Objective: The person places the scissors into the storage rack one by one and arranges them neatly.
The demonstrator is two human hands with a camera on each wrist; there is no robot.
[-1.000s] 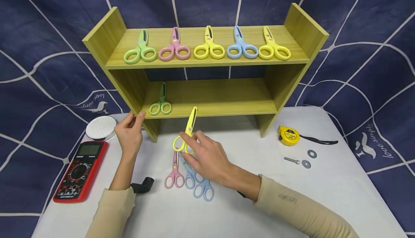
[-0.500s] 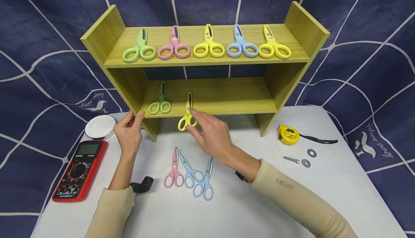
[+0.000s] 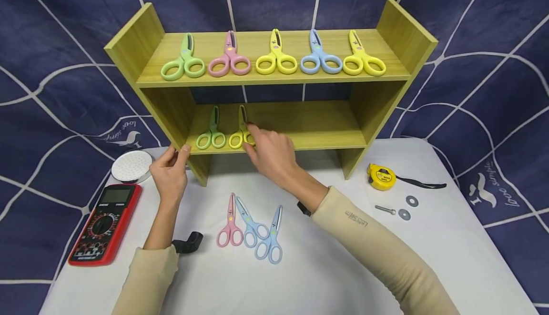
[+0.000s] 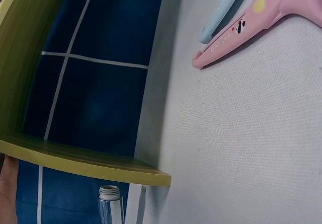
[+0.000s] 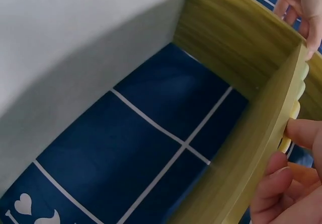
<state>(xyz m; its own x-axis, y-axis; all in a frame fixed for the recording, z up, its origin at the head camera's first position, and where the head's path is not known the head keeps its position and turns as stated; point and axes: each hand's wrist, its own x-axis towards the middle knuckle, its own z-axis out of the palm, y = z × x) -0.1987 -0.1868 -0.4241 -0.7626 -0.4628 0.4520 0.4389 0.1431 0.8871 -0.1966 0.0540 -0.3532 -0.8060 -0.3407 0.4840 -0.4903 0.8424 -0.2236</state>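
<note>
At the front of the lower shelf board lies a pair of yellow scissors (image 3: 241, 127), blades pointing back. My right hand (image 3: 274, 155) pinches it near its right handle loop, which the fingers partly cover. Green scissors (image 3: 212, 131) lie just to its left. My left hand (image 3: 170, 169) grips the wooden shelf (image 3: 274, 80) at the lower left corner, thumb on the board's front edge. On the table in front are pink scissors (image 3: 230, 222) and two pairs of blue scissors (image 3: 251, 222), partly overlapping. The right wrist view shows the right fingers (image 5: 274, 186) at the board's edge.
Several scissors in green, pink, yellow and blue line the top board. A red multimeter (image 3: 105, 224) and a white shower head (image 3: 131, 166) lie left. To the right are a yellow tape measure (image 3: 381, 177), a bolt (image 3: 385, 209) and two washers (image 3: 411, 201).
The right hand has carried the yellow scissors from above the table up and back onto the lower board, beside the green pair. My left hand has stayed at the shelf corner.
</note>
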